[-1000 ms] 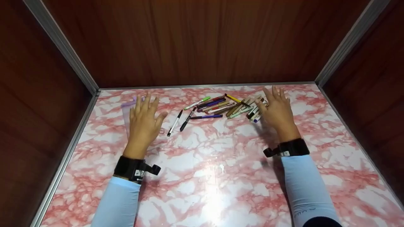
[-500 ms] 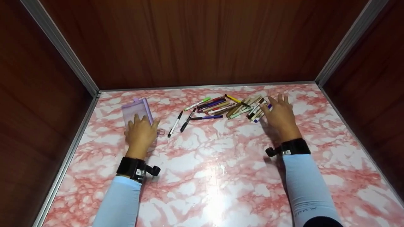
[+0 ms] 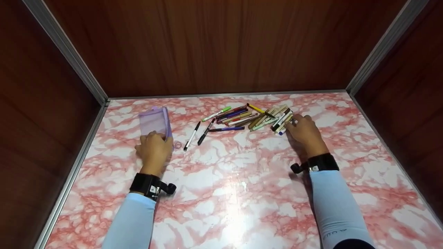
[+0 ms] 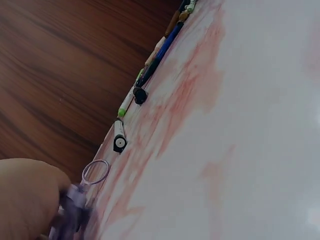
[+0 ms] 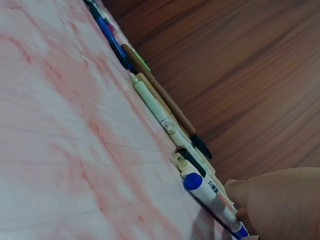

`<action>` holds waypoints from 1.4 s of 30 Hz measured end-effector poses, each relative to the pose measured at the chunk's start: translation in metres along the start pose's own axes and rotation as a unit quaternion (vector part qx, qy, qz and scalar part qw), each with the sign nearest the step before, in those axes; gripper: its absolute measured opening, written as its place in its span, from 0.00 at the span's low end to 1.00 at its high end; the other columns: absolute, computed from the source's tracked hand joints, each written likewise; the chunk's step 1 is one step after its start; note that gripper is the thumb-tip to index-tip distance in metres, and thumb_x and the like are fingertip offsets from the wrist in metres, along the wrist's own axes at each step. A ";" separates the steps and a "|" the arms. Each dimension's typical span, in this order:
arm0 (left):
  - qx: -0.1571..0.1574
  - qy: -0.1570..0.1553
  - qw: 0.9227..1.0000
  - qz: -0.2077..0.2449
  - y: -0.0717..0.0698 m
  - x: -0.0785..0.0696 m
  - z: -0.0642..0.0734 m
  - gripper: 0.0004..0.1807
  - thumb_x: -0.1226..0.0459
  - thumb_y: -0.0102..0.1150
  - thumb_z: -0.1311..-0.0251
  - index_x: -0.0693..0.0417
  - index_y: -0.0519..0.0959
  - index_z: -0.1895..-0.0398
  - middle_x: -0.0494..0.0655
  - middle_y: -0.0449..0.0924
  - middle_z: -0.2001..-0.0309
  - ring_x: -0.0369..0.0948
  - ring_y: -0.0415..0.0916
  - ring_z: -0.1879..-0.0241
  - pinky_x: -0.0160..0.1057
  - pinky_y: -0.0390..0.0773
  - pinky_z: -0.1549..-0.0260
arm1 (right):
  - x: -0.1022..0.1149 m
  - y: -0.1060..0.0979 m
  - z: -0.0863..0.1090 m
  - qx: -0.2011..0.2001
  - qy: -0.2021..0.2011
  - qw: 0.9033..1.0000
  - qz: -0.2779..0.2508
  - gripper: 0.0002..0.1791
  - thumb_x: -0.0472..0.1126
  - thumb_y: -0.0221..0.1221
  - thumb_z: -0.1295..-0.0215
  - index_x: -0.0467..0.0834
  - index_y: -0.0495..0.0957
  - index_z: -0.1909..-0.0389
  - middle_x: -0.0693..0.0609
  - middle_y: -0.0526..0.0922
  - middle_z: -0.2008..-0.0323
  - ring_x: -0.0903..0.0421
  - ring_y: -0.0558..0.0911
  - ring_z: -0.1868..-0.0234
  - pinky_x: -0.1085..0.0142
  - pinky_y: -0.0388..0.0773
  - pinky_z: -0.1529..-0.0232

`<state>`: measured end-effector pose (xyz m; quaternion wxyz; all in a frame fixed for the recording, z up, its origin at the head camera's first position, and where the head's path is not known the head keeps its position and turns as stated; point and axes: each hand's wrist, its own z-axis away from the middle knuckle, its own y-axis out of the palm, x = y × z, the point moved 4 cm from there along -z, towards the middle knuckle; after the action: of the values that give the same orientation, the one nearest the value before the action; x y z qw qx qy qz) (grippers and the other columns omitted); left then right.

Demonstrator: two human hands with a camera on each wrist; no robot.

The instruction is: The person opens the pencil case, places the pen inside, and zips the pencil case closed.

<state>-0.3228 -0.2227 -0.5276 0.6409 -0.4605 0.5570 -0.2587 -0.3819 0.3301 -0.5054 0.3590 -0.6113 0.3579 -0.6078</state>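
Observation:
On the left of the head view, a sheer purple pouch (image 3: 152,121) lies flat. My left hand (image 3: 154,150) grips its near end with curled fingers. Bunched purple fabric (image 4: 72,212) shows blurred beside that hand in the left wrist view, with a thin purple loop (image 4: 95,172) just past it. Over at the pile's right end, my right hand (image 3: 306,131) pinches a white marker with blue ends (image 5: 212,200); part of the marker is covered by the fingers. Next to it lie a black-capped marker (image 3: 278,123) and a pale green pen (image 3: 262,124).
Several pens and markers (image 3: 238,116) lie heaped at mid-table, a yellow pen (image 3: 256,108) across the top. Between pouch and heap are a white pen (image 3: 192,136) and a black one (image 3: 206,131). Brown wood panels (image 3: 221,48) wall the marbled table (image 3: 221,193) at back and sides.
My left hand has drawn back from over the pouch and curled round its near end, shifting the pouch slightly right. My right hand has come down onto the marker, its fingers now curled.

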 end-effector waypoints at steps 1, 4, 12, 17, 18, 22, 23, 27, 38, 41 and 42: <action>-0.008 -0.001 1.000 0.014 0.000 0.000 0.000 0.26 0.42 0.56 0.21 0.50 0.93 0.45 0.56 0.81 0.26 0.65 0.71 0.28 0.73 0.69 0.35 | 0.000 0.000 0.000 0.000 -0.001 1.000 0.000 0.35 0.56 0.54 0.13 0.36 0.71 0.19 0.22 0.73 0.30 0.22 0.77 0.32 0.28 0.73 0.26; -0.036 -0.006 0.997 0.067 -0.001 -0.001 -0.001 0.23 0.45 0.57 0.21 0.49 0.93 0.43 0.50 0.84 0.27 0.60 0.75 0.28 0.70 0.68 0.32 | 0.000 0.000 -0.002 0.005 0.000 1.000 -0.003 0.33 0.55 0.55 0.13 0.37 0.72 0.20 0.23 0.74 0.31 0.24 0.79 0.33 0.29 0.74 0.27; -0.104 0.003 0.962 0.250 0.001 -0.003 0.003 0.16 0.54 0.53 0.22 0.52 0.86 0.56 0.54 0.90 0.55 0.56 0.85 0.54 0.58 0.77 0.47 | 0.003 0.007 -0.002 0.026 0.006 1.000 -0.016 0.30 0.56 0.53 0.11 0.36 0.76 0.27 0.27 0.80 0.36 0.29 0.82 0.37 0.32 0.77 0.33; -0.116 0.002 0.922 0.370 0.010 -0.009 0.010 0.12 0.60 0.53 0.22 0.58 0.81 0.59 0.51 0.79 0.66 0.47 0.76 0.67 0.42 0.77 0.67 | 0.006 0.010 -0.002 0.033 0.023 0.999 -0.024 0.24 0.53 0.54 0.12 0.37 0.79 0.34 0.32 0.87 0.42 0.33 0.86 0.42 0.36 0.80 0.39; -0.114 -0.003 0.915 0.386 0.013 -0.010 0.011 0.12 0.61 0.52 0.21 0.59 0.82 0.57 0.50 0.79 0.66 0.46 0.76 0.68 0.40 0.77 0.69 | 0.006 0.010 -0.001 0.033 0.028 0.999 -0.025 0.23 0.52 0.54 0.13 0.38 0.79 0.35 0.33 0.88 0.43 0.33 0.86 0.42 0.36 0.80 0.39; -0.106 0.001 0.907 0.407 0.017 -0.020 0.015 0.13 0.62 0.53 0.21 0.62 0.83 0.55 0.54 0.86 0.53 0.45 0.80 0.58 0.37 0.80 0.61 | 0.007 0.009 -0.002 0.019 0.039 0.999 -0.029 0.22 0.48 0.53 0.16 0.37 0.81 0.38 0.33 0.88 0.44 0.34 0.85 0.44 0.37 0.80 0.39; -0.101 0.008 0.909 0.405 0.017 -0.022 0.016 0.12 0.63 0.54 0.22 0.63 0.83 0.56 0.55 0.87 0.48 0.46 0.81 0.53 0.37 0.80 0.56 | 0.007 0.009 -0.002 0.013 0.038 0.999 -0.030 0.21 0.48 0.53 0.17 0.36 0.82 0.39 0.33 0.88 0.45 0.34 0.85 0.45 0.38 0.80 0.41; -0.083 0.042 0.914 0.394 0.017 -0.030 0.019 0.10 0.66 0.57 0.23 0.64 0.82 0.62 0.56 0.83 0.32 0.49 0.78 0.36 0.39 0.82 0.44 | 0.006 0.007 -0.003 -0.016 0.035 0.998 -0.049 0.17 0.45 0.56 0.20 0.37 0.84 0.46 0.35 0.89 0.51 0.39 0.84 0.53 0.47 0.79 0.50; -0.048 0.058 0.908 0.413 0.025 -0.035 0.017 0.11 0.65 0.58 0.22 0.66 0.84 0.56 0.55 0.83 0.39 0.46 0.79 0.47 0.32 0.82 0.64 | 0.025 -0.006 -0.003 -0.050 0.024 0.974 -0.219 0.19 0.42 0.60 0.20 0.35 0.83 0.38 0.48 0.85 0.62 0.54 0.87 0.68 0.65 0.86 0.68; -0.050 0.038 0.899 0.433 0.029 -0.034 0.017 0.11 0.62 0.55 0.20 0.63 0.82 0.54 0.53 0.80 0.52 0.43 0.76 0.61 0.33 0.78 0.77 | 0.049 -0.004 -0.005 -0.043 0.001 0.966 -0.257 0.20 0.43 0.63 0.19 0.35 0.84 0.35 0.51 0.85 0.64 0.55 0.88 0.67 0.66 0.87 0.66; -0.053 0.032 0.895 0.441 0.030 -0.033 0.017 0.11 0.62 0.55 0.20 0.62 0.82 0.53 0.52 0.78 0.55 0.42 0.75 0.65 0.34 0.76 0.79 | 0.060 -0.003 -0.006 -0.040 -0.005 0.962 -0.268 0.20 0.43 0.64 0.19 0.36 0.85 0.35 0.53 0.85 0.64 0.56 0.88 0.67 0.66 0.88 0.65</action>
<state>-0.3201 -0.1758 -0.5390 0.6455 -0.1924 0.7362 0.0656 -0.3873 0.2792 -0.4736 0.1596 -0.7019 0.2031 -0.6638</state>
